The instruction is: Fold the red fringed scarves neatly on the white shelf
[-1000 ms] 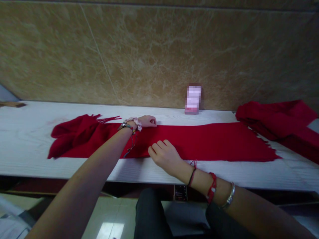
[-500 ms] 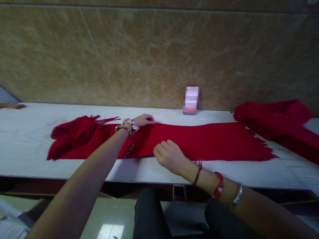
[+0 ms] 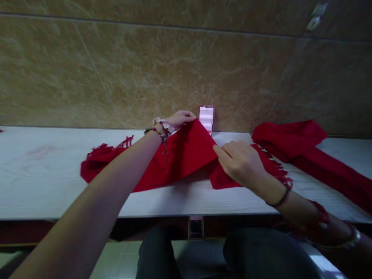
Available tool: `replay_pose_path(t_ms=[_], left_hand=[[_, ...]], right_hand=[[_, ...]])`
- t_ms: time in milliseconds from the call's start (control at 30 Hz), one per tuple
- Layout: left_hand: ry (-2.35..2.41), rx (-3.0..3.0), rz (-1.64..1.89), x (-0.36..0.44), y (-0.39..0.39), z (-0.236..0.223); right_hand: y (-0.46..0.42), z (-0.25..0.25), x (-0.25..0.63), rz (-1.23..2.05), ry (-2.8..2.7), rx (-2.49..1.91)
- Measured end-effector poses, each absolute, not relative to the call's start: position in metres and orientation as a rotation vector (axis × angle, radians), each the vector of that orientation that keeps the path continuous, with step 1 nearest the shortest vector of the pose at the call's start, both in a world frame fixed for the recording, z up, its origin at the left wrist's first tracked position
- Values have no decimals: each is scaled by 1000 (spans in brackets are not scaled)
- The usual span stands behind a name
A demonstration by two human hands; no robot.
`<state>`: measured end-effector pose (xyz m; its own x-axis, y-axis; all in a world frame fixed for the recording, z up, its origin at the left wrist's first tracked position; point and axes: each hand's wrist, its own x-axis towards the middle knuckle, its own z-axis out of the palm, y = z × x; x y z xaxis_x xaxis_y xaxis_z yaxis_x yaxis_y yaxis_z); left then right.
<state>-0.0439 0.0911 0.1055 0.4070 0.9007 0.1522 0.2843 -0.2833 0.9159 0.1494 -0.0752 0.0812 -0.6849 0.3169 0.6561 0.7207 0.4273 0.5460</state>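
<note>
A red fringed scarf point(image 3: 186, 151) stretches along the white table, its middle lifted and folded over. My left hand point(image 3: 183, 119) pinches the far corner of the raised fold, close to the wall. On the fold's near right corner, my right hand point(image 3: 240, 159) grips the cloth between thumb and fingers. The scarf's left end lies bunched, with tassels showing, partly behind my left forearm. Its fringed right end lies flat under and beyond my right hand.
Another red cloth point(image 3: 290, 139) lies crumpled at the right. A phone point(image 3: 206, 119) leans on the marble wall point(image 3: 139, 69) behind the scarf. The white table point(image 3: 37, 174) has its front edge just before my knees. A socket point(image 3: 316, 17) is high on the wall.
The scarf lay flat; its middle is now raised and folded to the right. Both hands have moved right, and my right hand has taken hold of the cloth. The view has shifted slightly.
</note>
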Motion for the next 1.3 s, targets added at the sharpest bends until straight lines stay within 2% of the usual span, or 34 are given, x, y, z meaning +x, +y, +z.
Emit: replay_pose_path(t_ms=[233,367,500,600,733,867,967,1133,1300], left_hand=[[1054,2194,697,75,100,122],[1106,2372,551,136,98,100],[1117,2468,485,167,88,63],[1158,2527,459,161,74,43],[1168,2686,445,117,34,31],[1040,2721,195,73,-22,16],[1088,2717,73,59,-42,3],[1033,2719,38,38,-17,2],[930,2729,135,4,4,14]], right_hand=[[-92,88,249,-1095,-2247,-1326],[-95,55,298,-1119,-2245,-1431],[-95,7,327,-977,-2322,-1619],[-96,-12,333,-863,-2281,-1702],[-91,-4,334,-659,-2285,-1734],[-82,9,332,-347,-2334,-1873],[-80,11,324,-251,-2311,-1918],[-87,15,296,-292,-2331,-1980],[-88,27,280,-590,-2414,-1948]])
